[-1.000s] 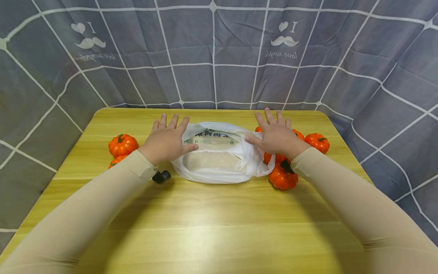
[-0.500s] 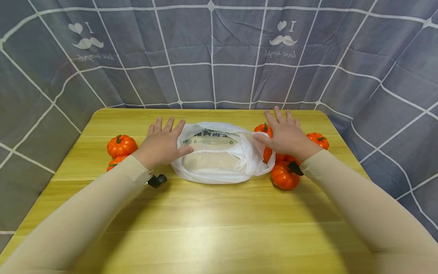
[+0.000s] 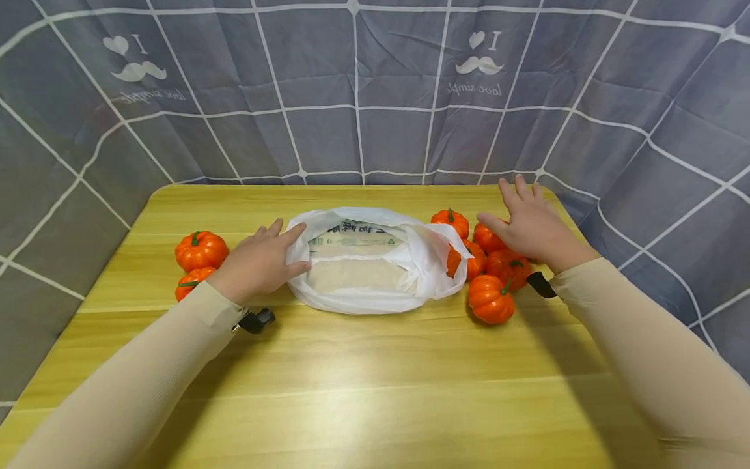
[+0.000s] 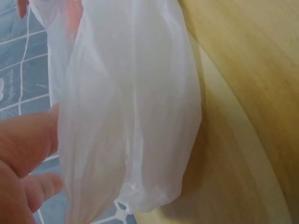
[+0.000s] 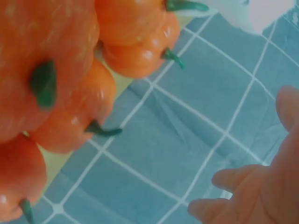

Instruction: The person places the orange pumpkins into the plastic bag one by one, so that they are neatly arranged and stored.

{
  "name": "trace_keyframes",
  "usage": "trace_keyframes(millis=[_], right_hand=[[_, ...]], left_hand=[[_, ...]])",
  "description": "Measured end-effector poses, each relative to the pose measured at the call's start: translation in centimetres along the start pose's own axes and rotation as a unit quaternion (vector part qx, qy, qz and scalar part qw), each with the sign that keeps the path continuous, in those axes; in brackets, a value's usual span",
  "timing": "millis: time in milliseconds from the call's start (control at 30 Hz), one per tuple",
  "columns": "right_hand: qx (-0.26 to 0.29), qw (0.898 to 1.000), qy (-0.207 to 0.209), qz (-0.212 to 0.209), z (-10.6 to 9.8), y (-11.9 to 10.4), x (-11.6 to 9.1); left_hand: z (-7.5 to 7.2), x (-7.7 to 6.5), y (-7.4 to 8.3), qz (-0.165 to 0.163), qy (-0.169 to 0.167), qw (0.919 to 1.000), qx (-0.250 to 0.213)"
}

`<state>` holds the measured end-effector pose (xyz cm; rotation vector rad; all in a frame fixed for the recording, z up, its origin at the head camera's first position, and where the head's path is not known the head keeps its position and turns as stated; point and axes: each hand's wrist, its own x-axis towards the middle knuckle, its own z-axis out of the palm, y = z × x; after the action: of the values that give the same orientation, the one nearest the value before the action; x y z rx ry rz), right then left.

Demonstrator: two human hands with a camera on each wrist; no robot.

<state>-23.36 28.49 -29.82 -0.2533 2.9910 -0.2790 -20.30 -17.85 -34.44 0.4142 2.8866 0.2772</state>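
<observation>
A white plastic bag point(image 3: 357, 303) lies with its mouth spread wide at the middle of the table, pale inside with printed lettering. My left hand point(image 3: 256, 264) is at its left edge, fingers extended; in the left wrist view those fingers point(image 4: 28, 140) reach beside the bag's side point(image 4: 103, 116), and whether they touch it is unclear. Over the right-hand group of small orange pumpkins, my right hand point(image 3: 536, 228) hovers with fingers spread and nothing held. The front pumpkin point(image 3: 490, 299) has a green stem; one pumpkin point(image 3: 454, 260) is partly covered by the bag's handle.
Two more pumpkins, an upper one point(image 3: 201, 251) and a lower one point(image 3: 193, 281), sit left of the left hand. Behind the wooden table point(image 3: 363, 391) hangs a grey checked curtain point(image 3: 322, 78). Black wrist devices, such as the left one point(image 3: 256, 320), protrude below the wrists.
The right hand has moved right, away from the bag and over the pumpkins, uncovering more of them. The left hand has shifted slightly left and nearer. The bag holds its place on the table.
</observation>
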Motion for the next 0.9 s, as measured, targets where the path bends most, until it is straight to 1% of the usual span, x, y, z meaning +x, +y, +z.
trace_keyframes(millis=[100,200,267,433,533,700,900], right_hand=[[0.007,1.000,-0.002,0.006,-0.6,0.9,-0.2],[0.015,1.000,-0.013,0.017,-0.6,2.3,-0.4],[0.022,0.999,-0.023,0.022,-0.4,3.6,-0.6],[0.043,0.997,-0.052,0.027,0.7,6.9,-0.9],[0.062,0.996,-0.058,0.023,1.5,8.4,-1.0],[0.088,0.994,-0.058,0.020,2.8,10.0,-0.9],[0.107,0.992,-0.053,0.031,3.7,10.9,-1.0]], left_hand=[[0.1,-0.2,-0.2,-0.007,-0.006,0.9997,-0.022],[0.1,-0.5,-0.3,-0.010,-0.011,0.9991,-0.041],[0.2,-0.6,-0.4,-0.011,-0.012,0.9986,-0.050],[0.6,-0.8,-0.8,0.000,0.001,0.9977,-0.068],[0.9,-0.7,-0.9,0.007,0.005,0.9969,-0.078],[1.2,-0.7,-0.8,0.005,0.011,0.9951,-0.098],[1.5,-0.6,-0.6,0.005,0.020,0.9934,-0.113]])
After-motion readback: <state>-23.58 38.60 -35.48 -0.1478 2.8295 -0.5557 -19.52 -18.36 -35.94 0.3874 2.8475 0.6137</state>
